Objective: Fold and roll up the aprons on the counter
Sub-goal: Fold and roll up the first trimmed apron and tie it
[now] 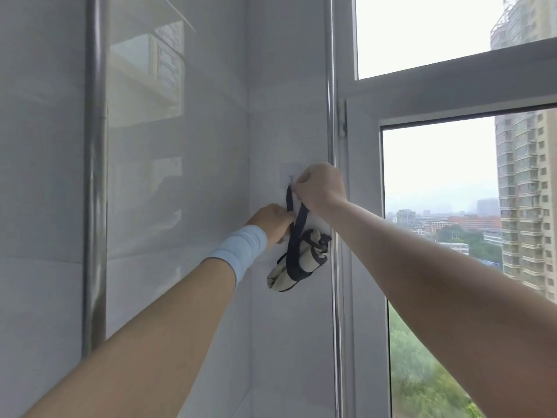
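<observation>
Tiled wall [180,182]; left hand [272,221], right hand [320,188] grip one rolled apron's [310,260] strap [297,224].

I note both arms extended forward and up. The left hand [271,221] and the right hand [321,187], fingers curled, grip the strap [298,226]; the right sits higher.

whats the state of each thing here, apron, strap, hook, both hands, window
apron: rolled into a bundle, hanging by its strap against the wall
strap: dark, runs up to the hook; hooked on or not, cannot tell
hook: stuck on the wall tile
left hand: holds the strap lower down
right hand: pinches the strap's top end
window: looks shut
</observation>
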The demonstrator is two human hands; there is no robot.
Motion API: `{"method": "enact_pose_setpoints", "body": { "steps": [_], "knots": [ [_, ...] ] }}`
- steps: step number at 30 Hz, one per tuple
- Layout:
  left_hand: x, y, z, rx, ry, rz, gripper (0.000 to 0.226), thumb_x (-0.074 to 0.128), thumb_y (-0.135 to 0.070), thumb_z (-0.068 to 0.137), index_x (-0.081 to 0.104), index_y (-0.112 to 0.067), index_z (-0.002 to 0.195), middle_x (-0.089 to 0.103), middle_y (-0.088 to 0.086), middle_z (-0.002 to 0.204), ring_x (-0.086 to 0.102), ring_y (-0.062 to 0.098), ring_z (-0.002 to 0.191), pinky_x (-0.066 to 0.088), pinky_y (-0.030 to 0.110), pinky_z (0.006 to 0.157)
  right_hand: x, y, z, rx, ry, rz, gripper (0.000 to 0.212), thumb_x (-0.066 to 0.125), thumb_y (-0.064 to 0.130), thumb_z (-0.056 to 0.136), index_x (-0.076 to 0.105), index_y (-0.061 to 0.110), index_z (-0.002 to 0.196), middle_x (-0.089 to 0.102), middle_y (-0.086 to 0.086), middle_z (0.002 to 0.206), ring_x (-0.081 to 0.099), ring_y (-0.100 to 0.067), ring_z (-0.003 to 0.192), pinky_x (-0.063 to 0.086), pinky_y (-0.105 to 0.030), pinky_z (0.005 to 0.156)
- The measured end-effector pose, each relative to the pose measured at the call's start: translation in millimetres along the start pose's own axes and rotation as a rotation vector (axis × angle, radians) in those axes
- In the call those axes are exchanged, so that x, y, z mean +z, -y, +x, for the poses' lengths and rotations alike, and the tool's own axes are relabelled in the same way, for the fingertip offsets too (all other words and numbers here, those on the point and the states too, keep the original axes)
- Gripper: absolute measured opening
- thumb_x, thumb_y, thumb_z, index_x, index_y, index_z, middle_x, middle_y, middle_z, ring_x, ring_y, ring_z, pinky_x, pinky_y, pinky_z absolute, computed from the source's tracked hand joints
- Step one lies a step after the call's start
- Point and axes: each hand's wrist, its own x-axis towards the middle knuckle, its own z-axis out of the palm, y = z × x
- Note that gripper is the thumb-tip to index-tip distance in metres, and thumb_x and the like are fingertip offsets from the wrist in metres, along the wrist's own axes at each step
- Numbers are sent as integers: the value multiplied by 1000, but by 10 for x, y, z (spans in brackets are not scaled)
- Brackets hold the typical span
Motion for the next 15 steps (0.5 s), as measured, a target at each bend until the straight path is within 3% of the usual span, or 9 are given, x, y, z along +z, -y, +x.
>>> {"method": "enact_pose_setpoints", "body": {
  "steps": [2,4,5,8,11,15],
  "knots": [
    [89,93,-149,-23,97,-38,36,40,-41,98,59,-11,101,65,13,99,58,25,82,39,31,67,-16,-21,-70,-7,36,11,21,68,10,83,68,19,65,70,2,80,65,-16,74,48,-22,57],
    [155,153,-267,-50,160,-40,43,38,-51,97,57,-15,110,62,8,103,55,23,86,38,31,69,-35,-41,-175,-32,75,-14,7,69,15,86,74,19,84,71,3,91,64,-16,85,50,-24,71],
    [187,180,-301,-44,160,-19,45,39,-53,97,58,-14,111,61,6,101,54,22,87,39,31,71,-38,-52,-242,-42,79,-28,10,67,17,88,74,18,95,70,2,95,63,-16,89,49,-25,75],
    [258,230,-395,-5,76,39,41,48,-52,93,56,-12,97,59,6,90,54,24,84,40,34,76,-32,-156,-499,5,90,50,24,59,24,91,64,17,114,62,3,101,59,-18,95,46,-28,76],
    [324,267,-483,-11,86,5,40,54,-48,91,56,-11,106,64,8,101,58,25,92,42,34,80,-23,-329,-799,51,142,63,30,51,24,90,54,22,119,62,3,106,61,-18,92,51,-33,75],
    [399,322,-577,-9,25,-83,31,48,-36,97,57,-13,115,64,10,111,59,26,102,45,37,89,-20,-560,-1158,71,259,94,32,49,20,93,48,24,124,60,-3,110,60,-21,94,50,-32,72]
  ]
}}
